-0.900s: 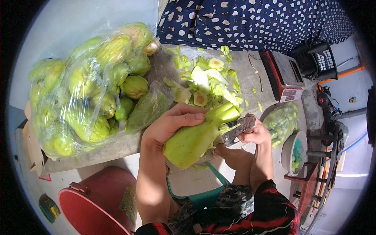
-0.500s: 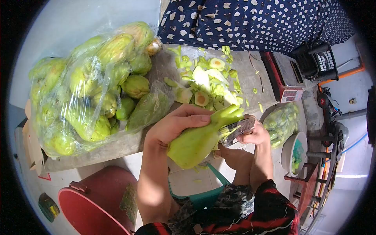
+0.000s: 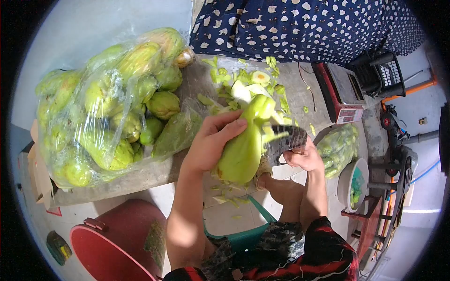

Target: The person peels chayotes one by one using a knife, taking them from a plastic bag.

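Grey counter (image 3: 197, 80), crinkled clear bag (image 3: 101, 110), smooth pear-shaped green fruit (image 3: 243, 152), flat blade (image 3: 291, 138)

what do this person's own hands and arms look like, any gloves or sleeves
The left hand and right hand are gloveless, and both forearms are bare. The right sleeve is black with red patches and thin pale jagged lines; only a black and red bit of the left sleeve shows at the bottom edge.
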`<action>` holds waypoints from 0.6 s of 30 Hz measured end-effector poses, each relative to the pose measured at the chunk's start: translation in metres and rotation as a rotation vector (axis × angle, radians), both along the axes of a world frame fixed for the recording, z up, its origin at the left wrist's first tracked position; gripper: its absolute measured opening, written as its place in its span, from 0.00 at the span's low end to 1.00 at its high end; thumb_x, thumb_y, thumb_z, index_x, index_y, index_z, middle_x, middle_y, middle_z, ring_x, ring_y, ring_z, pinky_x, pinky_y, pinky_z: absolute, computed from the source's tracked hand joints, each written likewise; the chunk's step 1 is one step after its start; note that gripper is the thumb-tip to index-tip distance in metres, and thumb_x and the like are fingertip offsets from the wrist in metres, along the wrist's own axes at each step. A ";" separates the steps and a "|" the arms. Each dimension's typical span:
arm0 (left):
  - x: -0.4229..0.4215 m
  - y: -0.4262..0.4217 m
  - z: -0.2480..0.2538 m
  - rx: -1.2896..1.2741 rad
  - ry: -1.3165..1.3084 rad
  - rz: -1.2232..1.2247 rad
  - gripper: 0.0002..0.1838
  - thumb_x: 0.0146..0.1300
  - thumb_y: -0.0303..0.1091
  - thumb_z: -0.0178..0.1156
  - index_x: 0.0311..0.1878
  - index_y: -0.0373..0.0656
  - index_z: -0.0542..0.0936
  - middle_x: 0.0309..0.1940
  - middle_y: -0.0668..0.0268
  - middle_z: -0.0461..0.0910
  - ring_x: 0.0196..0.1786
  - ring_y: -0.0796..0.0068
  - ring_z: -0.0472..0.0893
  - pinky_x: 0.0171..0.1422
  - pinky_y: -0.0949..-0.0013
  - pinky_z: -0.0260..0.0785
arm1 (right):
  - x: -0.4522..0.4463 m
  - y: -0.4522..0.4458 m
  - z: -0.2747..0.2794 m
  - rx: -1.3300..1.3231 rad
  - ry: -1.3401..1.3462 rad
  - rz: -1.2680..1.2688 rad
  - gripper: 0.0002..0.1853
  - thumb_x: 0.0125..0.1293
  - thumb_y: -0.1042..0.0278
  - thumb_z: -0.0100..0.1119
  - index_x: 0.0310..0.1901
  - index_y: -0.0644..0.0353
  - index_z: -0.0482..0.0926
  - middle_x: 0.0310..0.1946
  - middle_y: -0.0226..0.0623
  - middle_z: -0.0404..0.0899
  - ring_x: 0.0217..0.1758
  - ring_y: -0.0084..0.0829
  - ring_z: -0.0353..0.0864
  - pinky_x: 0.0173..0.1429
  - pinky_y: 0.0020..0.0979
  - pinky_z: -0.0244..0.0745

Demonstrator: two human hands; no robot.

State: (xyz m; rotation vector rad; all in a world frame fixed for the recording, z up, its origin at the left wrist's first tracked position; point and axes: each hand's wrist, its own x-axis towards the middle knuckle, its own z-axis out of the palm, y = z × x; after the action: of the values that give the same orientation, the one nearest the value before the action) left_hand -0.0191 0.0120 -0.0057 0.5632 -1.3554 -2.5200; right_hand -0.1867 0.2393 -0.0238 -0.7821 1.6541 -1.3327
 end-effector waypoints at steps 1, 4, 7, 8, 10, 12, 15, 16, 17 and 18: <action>-0.004 -0.001 -0.006 -0.004 0.018 0.015 0.23 0.66 0.39 0.61 0.57 0.29 0.77 0.40 0.65 0.83 0.40 0.82 0.80 0.43 0.78 0.71 | 0.001 0.000 -0.001 -0.001 0.000 0.000 0.13 0.52 0.78 0.62 0.17 0.58 0.67 0.12 0.22 0.66 0.16 0.16 0.63 0.20 0.26 0.56; -0.005 -0.002 -0.004 0.020 0.064 0.041 0.23 0.67 0.38 0.60 0.57 0.29 0.77 0.39 0.65 0.83 0.40 0.82 0.80 0.43 0.77 0.72 | 0.005 0.000 -0.002 -0.006 0.021 0.003 0.10 0.52 0.79 0.61 0.20 0.59 0.69 0.15 0.23 0.68 0.16 0.16 0.63 0.19 0.25 0.57; -0.006 -0.005 -0.014 0.076 0.080 0.087 0.22 0.69 0.43 0.56 0.55 0.32 0.78 0.40 0.61 0.83 0.40 0.75 0.81 0.44 0.73 0.73 | 0.008 -0.002 0.007 -0.162 -0.192 -0.029 0.09 0.56 0.85 0.54 0.39 0.64 0.71 0.22 0.32 0.73 0.17 0.17 0.65 0.19 0.25 0.59; -0.007 -0.005 -0.022 0.106 0.059 0.113 0.24 0.70 0.48 0.53 0.53 0.34 0.79 0.40 0.56 0.83 0.41 0.68 0.82 0.45 0.69 0.74 | 0.006 0.000 0.000 -0.164 -0.193 -0.028 0.09 0.56 0.85 0.54 0.39 0.64 0.71 0.22 0.32 0.73 0.17 0.17 0.65 0.19 0.25 0.59; -0.007 -0.007 -0.026 0.302 0.173 0.032 0.27 0.71 0.52 0.48 0.55 0.34 0.76 0.41 0.54 0.82 0.41 0.63 0.82 0.45 0.65 0.75 | 0.005 -0.005 -0.008 -0.454 -0.249 -0.046 0.14 0.58 0.86 0.52 0.46 0.66 0.70 0.23 0.36 0.74 0.17 0.19 0.66 0.19 0.26 0.59; -0.008 -0.007 -0.026 0.496 0.289 -0.049 0.30 0.72 0.55 0.44 0.58 0.35 0.74 0.42 0.52 0.82 0.42 0.57 0.82 0.45 0.61 0.76 | 0.010 -0.011 -0.015 -0.475 -0.222 -0.160 0.09 0.59 0.82 0.55 0.42 0.65 0.74 0.20 0.32 0.73 0.16 0.19 0.66 0.20 0.26 0.60; -0.011 -0.006 -0.023 0.699 0.358 0.037 0.28 0.72 0.56 0.43 0.59 0.41 0.74 0.45 0.52 0.81 0.46 0.58 0.82 0.50 0.59 0.77 | 0.023 -0.026 -0.009 0.003 0.858 -0.414 0.05 0.56 0.77 0.60 0.35 0.66 0.81 0.13 0.28 0.70 0.17 0.17 0.69 0.24 0.23 0.63; -0.012 -0.006 -0.025 0.755 0.403 0.044 0.31 0.72 0.57 0.43 0.62 0.39 0.71 0.45 0.51 0.81 0.45 0.56 0.82 0.50 0.57 0.77 | 0.026 -0.025 -0.013 -0.024 1.021 -0.378 0.14 0.53 0.79 0.62 0.44 0.68 0.81 0.17 0.34 0.74 0.18 0.21 0.72 0.25 0.25 0.67; -0.012 -0.007 -0.028 0.812 0.448 0.052 0.33 0.72 0.57 0.42 0.65 0.37 0.68 0.45 0.50 0.80 0.45 0.54 0.82 0.50 0.55 0.77 | 0.026 -0.029 -0.019 -0.182 1.087 -0.340 0.17 0.51 0.79 0.62 0.46 0.69 0.81 0.18 0.34 0.75 0.18 0.24 0.73 0.25 0.27 0.68; -0.013 -0.007 -0.031 0.811 0.446 0.053 0.33 0.72 0.57 0.42 0.65 0.37 0.68 0.45 0.50 0.80 0.45 0.54 0.82 0.50 0.55 0.77 | 0.028 -0.036 -0.021 -0.341 1.147 -0.301 0.19 0.50 0.79 0.63 0.47 0.69 0.80 0.20 0.35 0.76 0.18 0.27 0.73 0.26 0.28 0.69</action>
State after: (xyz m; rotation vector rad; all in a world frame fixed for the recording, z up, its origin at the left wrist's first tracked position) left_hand -0.0323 0.0047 -0.0362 0.1225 -0.1384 -2.8410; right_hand -0.1584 0.2035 -0.0450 -1.7774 2.5026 -1.4879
